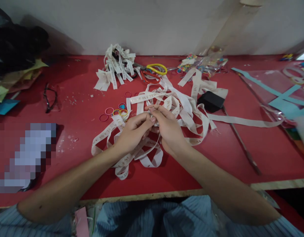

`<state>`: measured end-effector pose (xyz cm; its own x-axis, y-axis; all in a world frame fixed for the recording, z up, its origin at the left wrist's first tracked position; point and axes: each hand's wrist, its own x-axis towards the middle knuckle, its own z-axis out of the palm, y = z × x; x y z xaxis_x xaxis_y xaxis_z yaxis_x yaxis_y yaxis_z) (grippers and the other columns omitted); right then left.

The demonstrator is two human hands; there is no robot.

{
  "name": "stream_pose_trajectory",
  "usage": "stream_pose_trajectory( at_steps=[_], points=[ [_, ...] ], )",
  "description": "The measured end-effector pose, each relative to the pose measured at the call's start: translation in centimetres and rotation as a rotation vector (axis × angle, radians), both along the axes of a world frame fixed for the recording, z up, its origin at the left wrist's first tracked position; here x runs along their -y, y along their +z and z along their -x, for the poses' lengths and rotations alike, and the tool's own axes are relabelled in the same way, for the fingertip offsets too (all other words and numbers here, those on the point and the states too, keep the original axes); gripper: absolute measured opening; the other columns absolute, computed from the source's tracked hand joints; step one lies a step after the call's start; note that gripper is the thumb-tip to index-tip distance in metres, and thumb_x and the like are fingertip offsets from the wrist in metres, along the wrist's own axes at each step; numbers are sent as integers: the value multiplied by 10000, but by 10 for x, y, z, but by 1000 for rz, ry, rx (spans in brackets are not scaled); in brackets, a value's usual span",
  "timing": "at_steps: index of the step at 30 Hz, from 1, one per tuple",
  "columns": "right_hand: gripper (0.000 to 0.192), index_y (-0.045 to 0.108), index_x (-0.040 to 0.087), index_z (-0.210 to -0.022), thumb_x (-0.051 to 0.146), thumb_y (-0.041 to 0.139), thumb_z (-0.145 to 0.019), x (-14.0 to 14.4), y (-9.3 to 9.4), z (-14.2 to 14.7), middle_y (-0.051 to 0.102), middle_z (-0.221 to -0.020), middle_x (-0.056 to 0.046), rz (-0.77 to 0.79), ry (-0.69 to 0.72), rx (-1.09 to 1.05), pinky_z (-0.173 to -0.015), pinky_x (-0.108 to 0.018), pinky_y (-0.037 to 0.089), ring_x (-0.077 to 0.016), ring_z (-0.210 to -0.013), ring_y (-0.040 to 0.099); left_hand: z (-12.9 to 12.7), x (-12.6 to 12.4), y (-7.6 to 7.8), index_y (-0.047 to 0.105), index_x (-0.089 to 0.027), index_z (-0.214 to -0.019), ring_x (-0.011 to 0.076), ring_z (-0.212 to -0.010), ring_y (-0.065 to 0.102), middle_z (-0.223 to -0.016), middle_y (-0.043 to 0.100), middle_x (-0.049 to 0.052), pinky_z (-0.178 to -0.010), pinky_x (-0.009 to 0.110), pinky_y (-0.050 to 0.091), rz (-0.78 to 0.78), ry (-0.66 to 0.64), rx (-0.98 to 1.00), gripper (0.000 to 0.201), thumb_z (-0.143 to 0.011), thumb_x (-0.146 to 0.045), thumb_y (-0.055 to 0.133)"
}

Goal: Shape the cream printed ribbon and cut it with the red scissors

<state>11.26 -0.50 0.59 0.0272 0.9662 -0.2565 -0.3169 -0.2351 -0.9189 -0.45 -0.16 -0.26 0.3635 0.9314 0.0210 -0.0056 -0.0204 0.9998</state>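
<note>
A pair of black-framed spectacles [50,98] is lying at the left of the red tabletop [80,79]. Further right, small coloured elastic rings [114,112] are sitting just beside the left hand [132,131], whose grip is pinching a long cream printed ribbon [152,97] against the right hand [169,130], likewise clenched on it. The ribbon is sprawling in loops beneath both hands. A small black box [211,101] is resting right of them.
</note>
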Motion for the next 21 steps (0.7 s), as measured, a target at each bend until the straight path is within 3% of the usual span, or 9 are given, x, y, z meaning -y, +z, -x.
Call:
stream_pose_trajectory(
  at_steps=[21],
  points=[
    [97, 628, 245, -821, 329, 578, -816, 0, -1, 1, 480, -670, 44, -17, 1, -28, -481, -200, 379, -83, -555, 443, -1, 1, 2, 414, -175, -582, 58, -447, 349, -491, 387, -67, -474, 229, 297, 7, -3, 7, 380, -916, -325, 517]
  ],
)
